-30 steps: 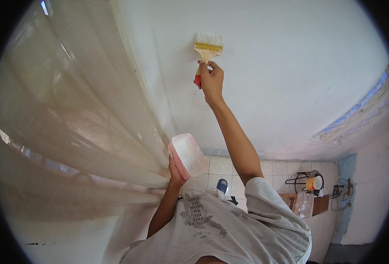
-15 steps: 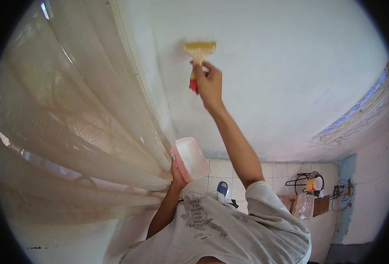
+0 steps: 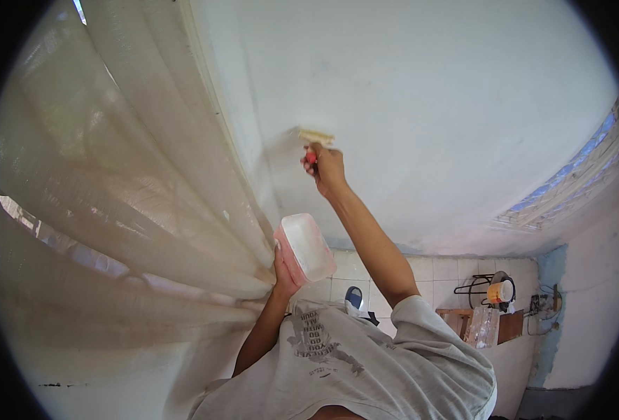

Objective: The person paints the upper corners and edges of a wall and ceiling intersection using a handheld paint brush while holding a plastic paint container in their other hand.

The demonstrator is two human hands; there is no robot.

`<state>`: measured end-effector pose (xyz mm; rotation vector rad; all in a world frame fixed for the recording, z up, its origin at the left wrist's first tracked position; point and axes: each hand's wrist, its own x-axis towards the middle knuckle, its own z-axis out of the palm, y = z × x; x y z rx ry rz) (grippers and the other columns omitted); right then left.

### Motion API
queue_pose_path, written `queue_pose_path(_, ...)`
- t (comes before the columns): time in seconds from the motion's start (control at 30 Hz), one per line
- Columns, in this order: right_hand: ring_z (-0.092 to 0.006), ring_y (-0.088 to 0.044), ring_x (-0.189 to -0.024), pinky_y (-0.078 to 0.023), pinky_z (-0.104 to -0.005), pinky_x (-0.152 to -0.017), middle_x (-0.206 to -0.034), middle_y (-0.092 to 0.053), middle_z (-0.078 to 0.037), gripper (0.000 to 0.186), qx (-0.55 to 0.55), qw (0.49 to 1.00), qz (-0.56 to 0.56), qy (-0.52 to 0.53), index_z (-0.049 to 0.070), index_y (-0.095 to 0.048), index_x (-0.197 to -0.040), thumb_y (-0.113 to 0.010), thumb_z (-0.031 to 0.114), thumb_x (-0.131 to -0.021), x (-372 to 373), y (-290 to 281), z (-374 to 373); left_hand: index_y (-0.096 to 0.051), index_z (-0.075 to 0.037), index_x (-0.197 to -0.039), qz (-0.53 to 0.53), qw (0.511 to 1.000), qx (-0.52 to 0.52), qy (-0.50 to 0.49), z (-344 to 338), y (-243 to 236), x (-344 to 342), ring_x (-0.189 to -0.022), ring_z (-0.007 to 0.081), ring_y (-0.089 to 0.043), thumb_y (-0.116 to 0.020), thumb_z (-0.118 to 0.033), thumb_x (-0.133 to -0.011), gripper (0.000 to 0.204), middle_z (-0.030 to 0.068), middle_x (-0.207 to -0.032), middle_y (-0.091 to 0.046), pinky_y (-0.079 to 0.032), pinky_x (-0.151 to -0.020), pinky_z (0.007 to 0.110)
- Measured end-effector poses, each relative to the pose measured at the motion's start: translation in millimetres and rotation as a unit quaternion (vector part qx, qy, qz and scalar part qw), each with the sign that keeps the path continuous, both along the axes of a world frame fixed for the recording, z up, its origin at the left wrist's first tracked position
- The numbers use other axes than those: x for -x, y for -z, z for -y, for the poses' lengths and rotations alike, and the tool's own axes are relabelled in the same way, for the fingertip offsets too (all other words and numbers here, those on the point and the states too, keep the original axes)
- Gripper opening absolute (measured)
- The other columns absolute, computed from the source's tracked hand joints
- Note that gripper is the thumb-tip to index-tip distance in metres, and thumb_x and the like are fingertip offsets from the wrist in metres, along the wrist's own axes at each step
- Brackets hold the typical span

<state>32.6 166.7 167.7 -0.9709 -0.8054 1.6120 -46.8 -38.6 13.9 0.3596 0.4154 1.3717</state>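
Note:
My right hand (image 3: pixel 328 170) is closed round the handle of a wide paintbrush (image 3: pixel 316 137), whose red handle end shows between the fingers. The bristles are at the white wall (image 3: pixel 421 119), and whether they press on it is hard to see. My left hand (image 3: pixel 283 269) grips a pinkish plastic tub (image 3: pixel 294 253) from its left side, below the brush. White paint coats the inside of the tub, which is tilted so that its opening shows.
A beige curtain (image 3: pixel 134 182) hangs close along my left. Light floor tiles (image 3: pixel 428 273) lie below, with a blue slipper (image 3: pixel 353 297) on a foot. To the lower right are a stool with a yellow and white bucket (image 3: pixel 500 292) and wooden pieces (image 3: pixel 511 327). A louvred window (image 3: pixel 568 175) is at right.
My right hand has brought the brush down the wall, nearer to the tub, and the brush now tilts differently. My left hand and the tub have hardly moved.

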Motion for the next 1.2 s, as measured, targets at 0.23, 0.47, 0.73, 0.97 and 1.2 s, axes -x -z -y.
queue_pose_path(0.23,-0.0162,-0.057,-0.058,-0.047,-0.0289,-0.052,-0.076,-0.066,-0.014,0.016,-0.222,0.973,-0.062,0.024,-0.008,-0.066,-0.096,-0.060,0.006,-0.094,-27.4,-180.8,-45.8,-0.034,-0.013,-0.161,0.013,0.999,-0.034,0.001,-4.2,14.0,-5.5,-0.134,0.0337,-0.057,-0.027,-0.069,-0.105,0.080,0.0126,-0.150,-0.054,-0.049,-0.112,0.056)
queue_pose_path(0.47,-0.0123,-0.053,-0.057,-0.039,-0.0259,-0.051,-0.075,-0.064,-0.012,0.026,-0.347,0.934,0.081,0.000,-0.010,-0.067,-0.105,-0.063,0.014,-0.097,-46.9,-234.5,-28.4,-0.033,-0.014,-0.161,0.049,0.998,-0.035,0.027,-2.0,22.0,-1.0,-0.135,0.0333,-0.057,-0.026,-0.071,-0.104,0.081,0.0114,-0.151,-0.052,-0.048,-0.112,0.056)
queue_pose_path(0.73,-0.0173,-0.063,-0.053,-0.047,-0.0307,-0.047,-0.071,-0.067,-0.011,0.023,-0.145,0.981,0.112,-0.061,-0.004,-0.062,-0.108,-0.062,0.019,-0.104,-30.2,-1.7,-26.2,-0.034,-0.012,-0.161,0.030,0.999,-0.006,0.020,-1.3,30.3,0.0,-0.133,0.0353,-0.059,-0.027,-0.070,-0.105,0.081,0.0140,-0.148,-0.056,-0.047,-0.114,0.057)
queue_pose_path(0.97,-0.0139,-0.058,-0.054,-0.046,-0.0286,-0.050,-0.072,-0.063,-0.008,0.028,0.064,0.987,0.055,-0.134,-0.003,-0.063,-0.110,-0.058,0.024,-0.104,-69.3,120.1,21.7,-0.034,-0.012,-0.161,0.029,0.999,0.002,0.019,-1.0,38.9,5.9,-0.136,0.0345,-0.057,-0.028,-0.063,-0.108,0.074,0.0135,-0.152,-0.053,-0.046,-0.116,0.055)
queue_pose_path(1.2,-0.0134,-0.063,-0.063,-0.048,-0.0258,-0.057,-0.077,-0.065,-0.006,0.031,-0.007,0.988,0.086,-0.130,0.001,-0.061,-0.126,-0.054,0.025,-0.108,-125.9,82.1,108.5,-0.036,-0.014,-0.160,0.014,0.994,0.100,-0.027,-10.7,69.4,4.0,-0.136,0.0341,-0.056,-0.035,-0.062,-0.108,0.070,0.0123,-0.153,-0.053,-0.047,-0.115,0.055)
